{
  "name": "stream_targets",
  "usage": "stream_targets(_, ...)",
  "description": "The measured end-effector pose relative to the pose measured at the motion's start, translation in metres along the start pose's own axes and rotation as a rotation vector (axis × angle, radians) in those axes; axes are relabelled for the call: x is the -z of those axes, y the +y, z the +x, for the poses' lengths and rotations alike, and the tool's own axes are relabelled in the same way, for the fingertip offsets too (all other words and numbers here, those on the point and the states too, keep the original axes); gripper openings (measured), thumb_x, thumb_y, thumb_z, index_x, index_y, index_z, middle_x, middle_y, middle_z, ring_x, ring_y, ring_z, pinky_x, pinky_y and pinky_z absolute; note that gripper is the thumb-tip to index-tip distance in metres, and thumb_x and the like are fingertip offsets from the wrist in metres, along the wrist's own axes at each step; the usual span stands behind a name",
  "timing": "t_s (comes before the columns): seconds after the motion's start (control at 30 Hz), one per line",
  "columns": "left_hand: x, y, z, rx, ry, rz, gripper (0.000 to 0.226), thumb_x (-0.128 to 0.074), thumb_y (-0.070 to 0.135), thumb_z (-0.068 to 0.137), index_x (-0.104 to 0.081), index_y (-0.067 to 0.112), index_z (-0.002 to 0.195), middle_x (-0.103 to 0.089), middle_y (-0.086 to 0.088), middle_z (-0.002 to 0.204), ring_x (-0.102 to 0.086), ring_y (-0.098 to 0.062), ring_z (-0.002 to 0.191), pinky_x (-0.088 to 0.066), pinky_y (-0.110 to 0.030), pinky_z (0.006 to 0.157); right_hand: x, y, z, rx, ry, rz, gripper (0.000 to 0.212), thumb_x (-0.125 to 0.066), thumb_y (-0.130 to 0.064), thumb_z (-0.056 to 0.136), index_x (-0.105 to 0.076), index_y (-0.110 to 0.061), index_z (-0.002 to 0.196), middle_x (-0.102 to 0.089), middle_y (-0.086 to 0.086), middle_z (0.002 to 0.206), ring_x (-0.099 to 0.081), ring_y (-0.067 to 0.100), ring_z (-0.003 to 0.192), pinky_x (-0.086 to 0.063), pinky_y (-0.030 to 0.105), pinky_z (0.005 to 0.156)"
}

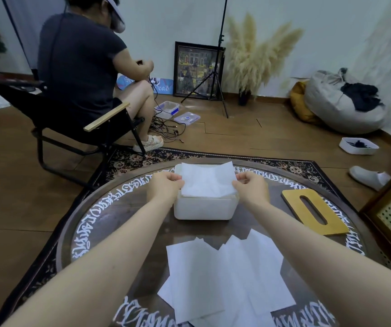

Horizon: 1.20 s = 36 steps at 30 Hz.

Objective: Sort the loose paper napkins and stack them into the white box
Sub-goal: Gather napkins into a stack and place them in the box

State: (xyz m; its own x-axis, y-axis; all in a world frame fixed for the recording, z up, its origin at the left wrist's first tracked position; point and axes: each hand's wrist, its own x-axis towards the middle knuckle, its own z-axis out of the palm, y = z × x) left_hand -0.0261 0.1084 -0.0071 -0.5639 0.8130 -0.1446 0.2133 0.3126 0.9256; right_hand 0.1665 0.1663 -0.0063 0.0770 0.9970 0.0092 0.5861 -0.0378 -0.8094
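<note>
Holding a thin, creased white napkin (207,182) flat over the open white box (204,208), the left hand (166,187) and right hand (252,186) pinch its opposite edges. Loose napkins (227,277) overlap on the round table (142,223) nearer the person; a yellow slotted lid (314,211) lies right.
</note>
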Motion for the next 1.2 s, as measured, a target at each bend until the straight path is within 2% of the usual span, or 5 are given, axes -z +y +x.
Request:
stream_targets(0.3,-0.01,0.004,0.016,-0.023,0.055,0.188,0.01,-0.066,0.018,0.082,-0.065,0.028,0.081,-0.07,0.002,0.097,-0.062,-0.021,0.097,-0.046,-0.03,0.084,-0.003,0.005,0.009,0.018,0.004,-0.066,0.011,-0.06,-0.021,0.089,-0.067,-0.019,0.098,-0.063,-0.004,0.088,-0.061,0.02,0.089,-0.046,0.03,0.07)
stream_targets(0.57,-0.013,0.005,0.01,-0.047,0.175,0.327,0.02,-0.055,0.015,0.087,-0.067,0.027,0.098,-0.067,0.003,0.106,-0.06,-0.023,0.101,-0.038,-0.027,0.074,-0.003,0.004,0.007,0.042,-0.008,-0.111,0.021,-0.061,-0.019,0.088,-0.066,-0.021,0.109,-0.062,-0.005,0.092,-0.06,0.019,0.097,-0.048,0.033,0.08)
stream_targets(0.77,-0.012,0.004,0.007,-0.067,0.203,0.306,0.024,-0.053,0.013,0.088,-0.063,0.027,0.104,-0.065,0.004,0.109,-0.059,-0.023,0.103,-0.036,-0.027,0.074,0.002,0.006,0.007,0.084,0.005,-0.063,0.021,-0.062,-0.014,0.084,-0.062,-0.021,0.104,-0.055,-0.013,0.079,-0.058,0.018,0.091,-0.049,0.034,0.08)
stream_targets(0.93,-0.005,0.002,-0.011,-0.254,0.111,0.341,0.021,-0.053,0.015,0.087,-0.063,0.027,0.1,-0.063,0.008,0.096,-0.057,-0.017,0.092,-0.036,-0.027,0.069,0.01,0.005,0.001,0.143,0.003,-0.091,0.012,-0.058,-0.014,0.085,-0.063,-0.023,0.091,-0.057,-0.011,0.079,-0.054,0.016,0.08,-0.042,0.029,0.067)
stream_targets(1.2,0.016,-0.021,-0.058,-0.554,-0.016,0.691,0.025,-0.051,0.016,0.092,-0.059,0.026,0.114,-0.056,0.006,0.11,-0.056,-0.017,0.102,-0.046,-0.036,0.081,0.03,0.02,-0.042,0.418,-0.095,-0.488,0.014,-0.054,-0.025,0.091,-0.065,-0.026,0.1,-0.059,-0.006,0.1,-0.052,0.017,0.102,-0.042,0.037,0.086)
